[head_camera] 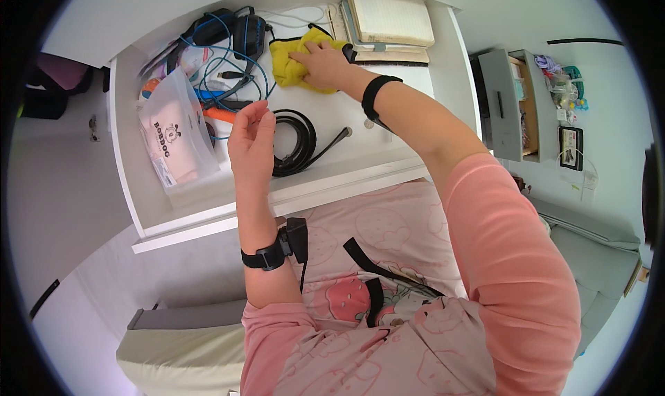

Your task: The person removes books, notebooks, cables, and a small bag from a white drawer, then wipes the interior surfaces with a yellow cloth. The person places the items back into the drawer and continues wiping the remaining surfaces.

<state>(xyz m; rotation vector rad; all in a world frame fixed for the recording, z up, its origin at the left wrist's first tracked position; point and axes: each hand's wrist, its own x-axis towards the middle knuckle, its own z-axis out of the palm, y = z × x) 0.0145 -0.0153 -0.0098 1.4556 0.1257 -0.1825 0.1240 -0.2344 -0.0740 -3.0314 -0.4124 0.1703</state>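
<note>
An open white drawer (pixel 363 180) lies before me. My right hand (pixel 324 63) rests on a yellow cloth item (pixel 286 66) with black trim, fingers spread over it; whether they grip it cannot be seen. My left hand (pixel 252 136) hovers palm up with bent fingers above the drawer's front, holding nothing visible. Just right of it lies a coiled black belt (pixel 306 141). Behind the left hand are a blue cable (pixel 228 50), a black headset (pixel 249 35) and an orange-handled tool (pixel 219 115). A frosted plastic pouch (pixel 176 136) with pink contents leans at the left.
Notebooks (pixel 392 19) are stacked in the drawer's back right corner. Coins (pixel 369 124) lie near the belt's end. A grey cabinet (pixel 511 105) with a partly open drawer stands at the right, beyond my right arm. A grey sofa (pixel 587 261) is at the lower right.
</note>
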